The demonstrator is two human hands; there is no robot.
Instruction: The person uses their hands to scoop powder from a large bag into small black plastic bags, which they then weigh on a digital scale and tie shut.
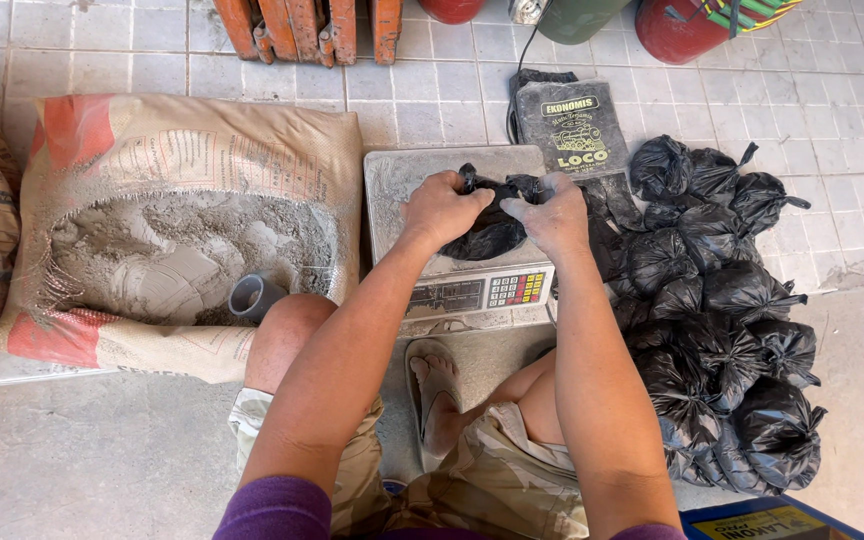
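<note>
A small black plastic bag (492,235) rests on the dusty platform of a digital scale (407,175). My left hand (442,208) grips the bag's top from the left, and my right hand (554,215) grips it from the right, both dusted grey. The bag's neck is bunched between my fingers. The scale's keypad and display (482,292) face me, below the bag.
An open sack of grey powder (172,230) lies to the left, with a grey pipe-piece scoop (252,297) in it. Several filled black bags (732,320) are piled on the right. A pack of black bags (577,125) lies behind the scale. My bent knees and sandalled foot (437,395) are below.
</note>
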